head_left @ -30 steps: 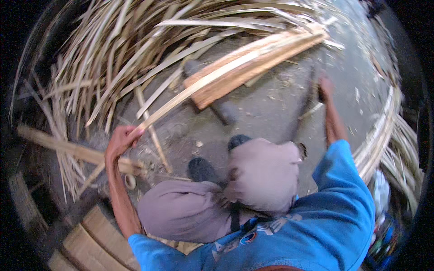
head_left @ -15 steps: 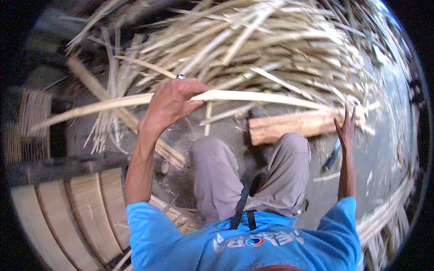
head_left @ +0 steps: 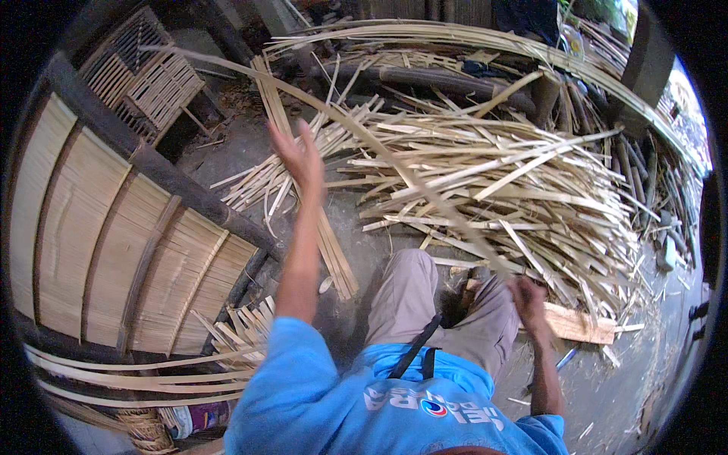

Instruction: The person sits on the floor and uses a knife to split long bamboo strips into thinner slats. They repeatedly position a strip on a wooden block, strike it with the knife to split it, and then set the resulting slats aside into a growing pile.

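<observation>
A long, pale bamboo strip point(head_left: 406, 173) runs slantwise from the far left down to my right hand point(head_left: 529, 305). That hand is closed round its near end, above my right knee. My left hand point(head_left: 300, 158) is raised with thumb and fingers apart and nothing in it. The strip passes just beyond its fingertips. Beside my right hand a reddish-brown wooden block point(head_left: 572, 323) lies on the floor, partly hidden by my knee and hand. The strip's lower part is blurred.
A large heap of split bamboo strips point(head_left: 523, 182) spreads in front of me. A smaller bundle point(head_left: 265, 178) and flat slats point(head_left: 334, 254) lie to its left. A slatted panel point(head_left: 106, 243) stands at the left. A thin blue tool point(head_left: 566, 359) lies on the floor near my right forearm.
My left hand has let go of the strip's middle and opened. My right hand, spread at the block before, has closed on the strip's end and come nearer. The view has turned.
</observation>
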